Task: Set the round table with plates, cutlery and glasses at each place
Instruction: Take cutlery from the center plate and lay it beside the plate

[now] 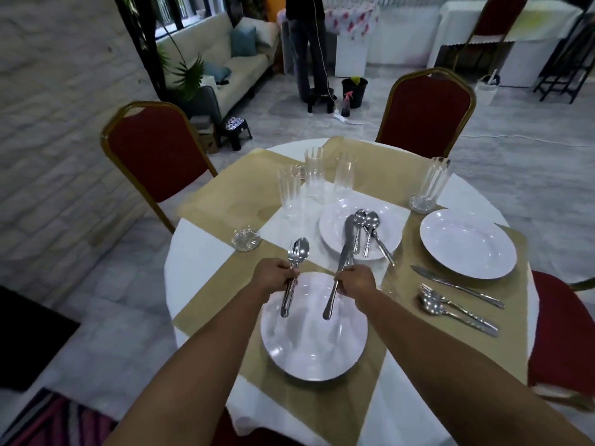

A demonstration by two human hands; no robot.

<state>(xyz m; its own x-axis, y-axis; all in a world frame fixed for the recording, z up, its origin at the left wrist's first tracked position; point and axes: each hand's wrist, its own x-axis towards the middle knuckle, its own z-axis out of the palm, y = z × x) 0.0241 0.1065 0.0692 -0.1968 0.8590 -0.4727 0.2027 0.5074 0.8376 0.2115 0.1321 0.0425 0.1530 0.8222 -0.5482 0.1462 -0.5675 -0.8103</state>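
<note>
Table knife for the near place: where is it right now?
In the head view the table knife is held in the right hand, blade pointing away, above the far edge of the near plate, just in front of the centre plate with spare cutlery.

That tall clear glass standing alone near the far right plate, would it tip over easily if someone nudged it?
Probably yes if pushed near the rim: the tall glass is narrow and high for its footprint. Its base looks thick and patterned, so it may resist a low nudge. It stands on the gold placemat, which might let it slide rather than grip.
</note>
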